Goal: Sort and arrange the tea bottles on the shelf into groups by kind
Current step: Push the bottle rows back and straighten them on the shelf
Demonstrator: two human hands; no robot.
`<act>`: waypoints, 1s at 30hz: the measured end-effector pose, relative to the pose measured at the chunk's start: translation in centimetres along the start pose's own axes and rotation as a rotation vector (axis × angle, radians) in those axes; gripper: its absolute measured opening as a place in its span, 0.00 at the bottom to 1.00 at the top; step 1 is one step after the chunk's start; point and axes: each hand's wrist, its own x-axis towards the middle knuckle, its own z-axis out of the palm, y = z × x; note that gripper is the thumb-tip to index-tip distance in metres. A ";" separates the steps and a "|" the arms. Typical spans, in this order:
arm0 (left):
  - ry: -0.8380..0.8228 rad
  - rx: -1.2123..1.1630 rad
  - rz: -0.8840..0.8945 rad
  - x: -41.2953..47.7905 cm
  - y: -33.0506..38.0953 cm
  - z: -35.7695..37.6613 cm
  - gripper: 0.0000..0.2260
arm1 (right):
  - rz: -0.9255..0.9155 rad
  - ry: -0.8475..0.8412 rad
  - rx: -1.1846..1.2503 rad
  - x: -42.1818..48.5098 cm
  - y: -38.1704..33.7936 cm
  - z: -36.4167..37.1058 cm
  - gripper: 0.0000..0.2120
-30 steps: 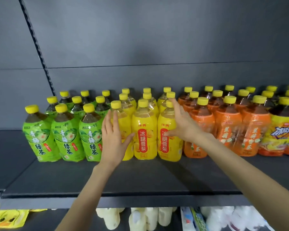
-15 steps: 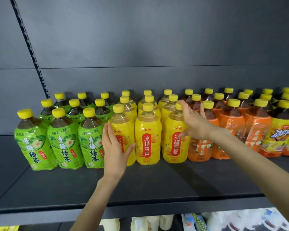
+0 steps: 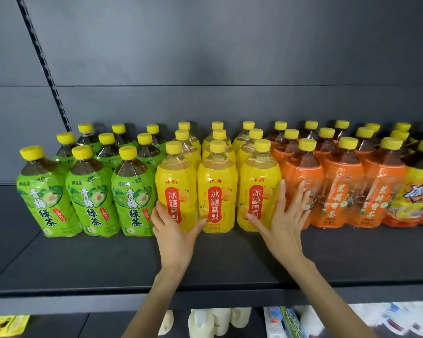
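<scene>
Under the shelf lip, nearest me, white plastic bottles point(image 3: 220, 320) stand on a lower tier, cropped by the frame; the packets beside them are too blurred to name. Above, on the dark shelf point(image 3: 95, 264), my left hand point(image 3: 174, 230) lies against the foot of the leftmost front yellow pear-drink bottle point(image 3: 176, 186), fingers apart, thumb reaching the middle one. My right hand point(image 3: 285, 220) is spread flat, fingers straight and apart across the seam where the yellow pear-drink bottles point(image 3: 217, 189) meet the orange jasmine tea bottles point(image 3: 344, 191). Neither hand clamps anything.

I read this as squaring up the yellow block, which stands mid-shelf between the green plum tea bottles point(image 3: 88, 191) and the orange ones. To do it well I would press low on the bodies, both palms together, so the tall bottles slide rather than tip, and stop once the front labels line up with their neighbours.

Behind the front row I see mostly caps, so I cannot confirm that every rear label matches its column. At far right the iced tea bottles point(image 3: 420, 198) run off frame, and the orange labels are smeared.
</scene>
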 end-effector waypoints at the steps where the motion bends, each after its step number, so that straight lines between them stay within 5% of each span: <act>1: -0.003 0.020 0.005 -0.1 0.1 0.1 0.52 | -0.004 -0.008 0.002 0.0 0.0 0.1 0.48; 13: -0.041 0.043 0.057 0.3 0.0 0.2 0.55 | 0.208 0.060 0.124 0.7 -0.2 -0.5 0.55; 19: -0.156 0.054 -0.053 1.2 2.1 3.4 0.62 | 0.269 0.033 0.159 2.2 -0.5 1.4 0.59; 30: -0.138 0.065 -0.029 0.9 1.6 3.2 0.60 | 0.282 -0.042 0.080 2.0 -0.8 0.6 0.57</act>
